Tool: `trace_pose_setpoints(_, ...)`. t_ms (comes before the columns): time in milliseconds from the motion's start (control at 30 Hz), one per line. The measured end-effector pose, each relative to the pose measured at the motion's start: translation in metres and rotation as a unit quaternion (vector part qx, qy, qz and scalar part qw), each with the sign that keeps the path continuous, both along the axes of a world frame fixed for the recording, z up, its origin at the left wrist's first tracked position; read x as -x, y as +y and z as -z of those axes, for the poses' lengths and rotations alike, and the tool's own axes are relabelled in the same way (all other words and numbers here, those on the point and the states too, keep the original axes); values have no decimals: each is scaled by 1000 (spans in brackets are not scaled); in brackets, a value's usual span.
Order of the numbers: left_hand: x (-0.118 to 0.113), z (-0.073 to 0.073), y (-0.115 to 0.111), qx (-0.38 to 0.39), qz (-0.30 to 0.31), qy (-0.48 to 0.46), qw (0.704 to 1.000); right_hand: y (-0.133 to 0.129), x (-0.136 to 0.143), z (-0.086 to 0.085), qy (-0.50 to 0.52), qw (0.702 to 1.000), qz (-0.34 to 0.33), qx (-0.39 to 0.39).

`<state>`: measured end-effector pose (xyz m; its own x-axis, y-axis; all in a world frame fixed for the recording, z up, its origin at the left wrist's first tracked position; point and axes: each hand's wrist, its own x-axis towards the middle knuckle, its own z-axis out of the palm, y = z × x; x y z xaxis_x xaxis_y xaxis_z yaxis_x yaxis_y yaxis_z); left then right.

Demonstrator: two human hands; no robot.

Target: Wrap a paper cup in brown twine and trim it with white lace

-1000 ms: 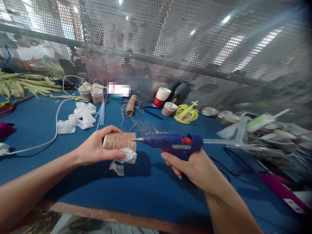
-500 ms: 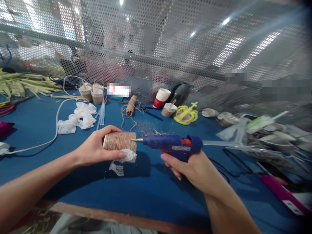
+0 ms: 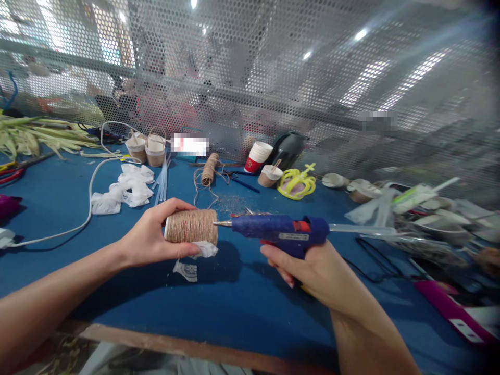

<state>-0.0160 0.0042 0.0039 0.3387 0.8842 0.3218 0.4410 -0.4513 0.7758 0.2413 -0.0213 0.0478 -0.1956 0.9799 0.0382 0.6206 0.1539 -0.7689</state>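
Note:
A twine-wrapped cup [image 3: 193,227] lies sideways in my left hand [image 3: 150,237], its white rim toward the palm. White lace [image 3: 205,250] hangs at the cup's lower right side, by my thumb. My right hand [image 3: 308,268] is closed around the handle of a blue glue gun [image 3: 269,227]. The gun's metal nozzle points left, at the right end of the cup. A clear glue stick [image 3: 361,229] sticks out of the gun's back. Below the cup, a scrap of lace [image 3: 186,271] rests on the blue table [image 3: 187,317].
Behind my hands are a twine roll [image 3: 210,169], stacked paper cups [image 3: 258,156], a yellow crown-shaped piece [image 3: 297,183] and two small baskets [image 3: 146,148]. White lace pieces [image 3: 125,190] and glue sticks [image 3: 163,179] lie left. A magenta power strip [image 3: 449,307] sits right, near cables.
My right hand and the glue gun have shifted slightly right, so the nozzle overlaps less of the cup. My left hand still holds the cup in nearly the same place.

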Motion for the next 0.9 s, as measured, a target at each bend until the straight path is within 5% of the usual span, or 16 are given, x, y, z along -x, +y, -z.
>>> trace_pose_setpoints(400,-1,0,0,-60,5,29,998,5,-2,2,-9,1000,-17,0)
trace_pose_setpoints(900,-2,-2,-1,112,6,-82,990,1,1,7,8,1000,-23,16)
